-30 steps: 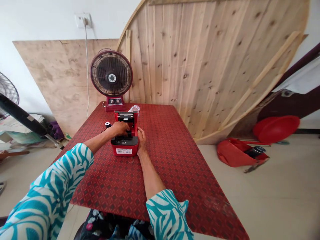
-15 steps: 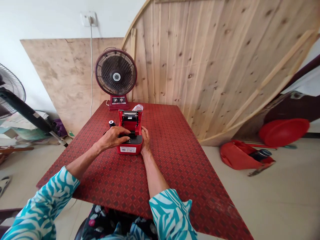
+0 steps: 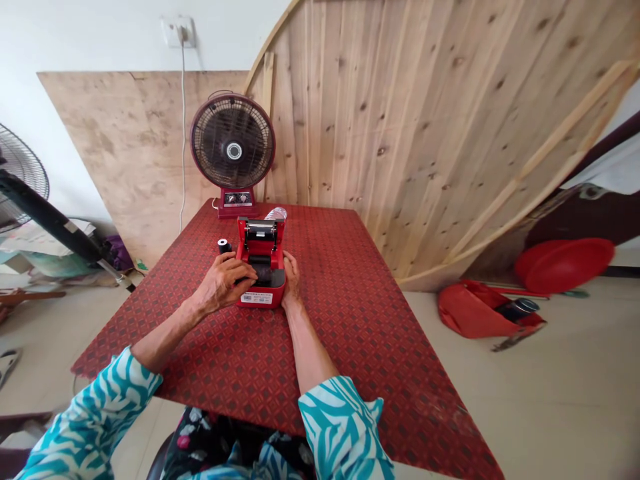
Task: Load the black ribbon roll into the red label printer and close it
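A red thermal printer (image 3: 277,293) with a black inner bay sits on the table, its lid (image 3: 261,231) raised and a roller showing in it. A white printed label is on its near side. My left hand (image 3: 227,279) grips the printer's left edge, with curled fingertips at the rim of the bay. Against the printer's right side, my right hand (image 3: 291,280) is wrapped with its fingers behind the casing. Just left of the printer stands a small black roll (image 3: 223,246) with a white core, partly behind my left hand.
The table (image 3: 350,333) has a red patterned cover. A maroon fan (image 3: 233,151) stands at its back edge, with a clear plastic item (image 3: 276,214) behind the printer. Wooden boards (image 3: 380,133) lean on the wall. A red bag (image 3: 467,310) lies on the floor at right.
My left hand has drawn back leftward from over the bay to the printer's left edge, its fingers now more curled. More of the black bay shows. My right hand stays in place.
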Action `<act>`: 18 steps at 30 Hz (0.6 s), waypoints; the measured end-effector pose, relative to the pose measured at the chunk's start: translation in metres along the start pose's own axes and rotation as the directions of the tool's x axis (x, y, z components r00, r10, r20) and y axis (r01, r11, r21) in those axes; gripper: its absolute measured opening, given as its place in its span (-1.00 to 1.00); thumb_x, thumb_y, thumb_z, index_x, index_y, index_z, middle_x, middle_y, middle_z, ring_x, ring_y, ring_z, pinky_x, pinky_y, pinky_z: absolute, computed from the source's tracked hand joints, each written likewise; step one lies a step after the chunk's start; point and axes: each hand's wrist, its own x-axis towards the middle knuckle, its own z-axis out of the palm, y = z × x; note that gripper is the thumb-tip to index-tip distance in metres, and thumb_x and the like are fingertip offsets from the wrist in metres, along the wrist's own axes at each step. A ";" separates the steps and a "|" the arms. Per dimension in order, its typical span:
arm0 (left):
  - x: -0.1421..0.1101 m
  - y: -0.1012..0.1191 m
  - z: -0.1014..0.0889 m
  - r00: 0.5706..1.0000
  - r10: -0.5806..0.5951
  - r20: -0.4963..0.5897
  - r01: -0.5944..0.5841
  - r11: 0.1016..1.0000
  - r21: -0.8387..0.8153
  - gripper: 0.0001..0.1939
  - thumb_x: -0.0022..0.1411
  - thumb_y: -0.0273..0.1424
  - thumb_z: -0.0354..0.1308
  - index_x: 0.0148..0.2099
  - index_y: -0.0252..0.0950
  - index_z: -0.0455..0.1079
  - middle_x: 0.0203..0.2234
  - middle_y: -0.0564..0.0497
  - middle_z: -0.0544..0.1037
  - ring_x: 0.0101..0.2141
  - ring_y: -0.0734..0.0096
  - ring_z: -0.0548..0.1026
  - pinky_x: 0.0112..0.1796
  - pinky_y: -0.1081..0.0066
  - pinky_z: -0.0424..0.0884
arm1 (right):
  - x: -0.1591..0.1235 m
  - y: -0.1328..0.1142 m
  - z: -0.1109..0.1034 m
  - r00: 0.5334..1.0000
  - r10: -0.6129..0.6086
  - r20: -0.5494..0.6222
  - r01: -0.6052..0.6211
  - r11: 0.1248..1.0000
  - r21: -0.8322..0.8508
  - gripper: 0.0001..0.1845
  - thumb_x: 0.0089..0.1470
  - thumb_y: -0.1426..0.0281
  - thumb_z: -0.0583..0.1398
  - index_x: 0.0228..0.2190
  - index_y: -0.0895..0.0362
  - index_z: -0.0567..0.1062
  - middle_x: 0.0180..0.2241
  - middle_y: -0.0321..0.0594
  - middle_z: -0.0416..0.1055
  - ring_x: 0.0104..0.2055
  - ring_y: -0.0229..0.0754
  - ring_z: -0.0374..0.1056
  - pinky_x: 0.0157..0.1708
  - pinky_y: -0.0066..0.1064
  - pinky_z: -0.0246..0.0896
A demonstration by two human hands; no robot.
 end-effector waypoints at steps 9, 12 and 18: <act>-0.009 0.008 0.004 0.997 0.029 -0.066 -0.029 1.000 -0.004 -0.88 0.26 -0.41 0.10 -0.24 -0.21 0.47 -0.26 0.00 0.63 -0.15 0.35 0.54 0.15 0.13 0.11 | -0.002 -0.004 -0.001 1.000 -0.015 -0.003 0.015 0.998 -0.053 -0.53 -0.01 0.10 0.14 -0.12 0.07 0.47 -0.06 -0.21 0.48 -0.12 -0.18 0.39 -0.13 -0.33 0.25; -0.014 0.008 0.008 0.993 0.046 -0.105 -0.046 0.999 0.000 -0.91 0.24 -0.40 0.13 -0.23 -0.21 0.46 -0.23 -0.02 0.62 -0.12 0.31 0.53 0.16 0.09 0.09 | -0.003 -0.001 -0.004 1.000 -0.008 0.002 0.008 0.996 -0.085 -0.51 0.00 0.08 0.13 -0.10 0.08 0.47 -0.10 -0.20 0.51 -0.15 -0.17 0.40 -0.16 -0.33 0.27; -0.024 0.005 0.020 0.978 0.110 -0.179 -0.109 0.994 0.017 -0.86 0.21 -0.43 0.16 -0.15 -0.22 0.44 -0.19 -0.03 0.61 -0.03 0.27 0.49 0.18 0.07 0.09 | 0.021 -0.002 -0.005 0.998 -0.053 -0.020 0.048 0.980 -0.194 -0.53 0.00 0.08 0.12 -0.13 0.09 0.49 -0.02 -0.16 0.47 -0.02 -0.16 0.36 -0.08 -0.35 0.25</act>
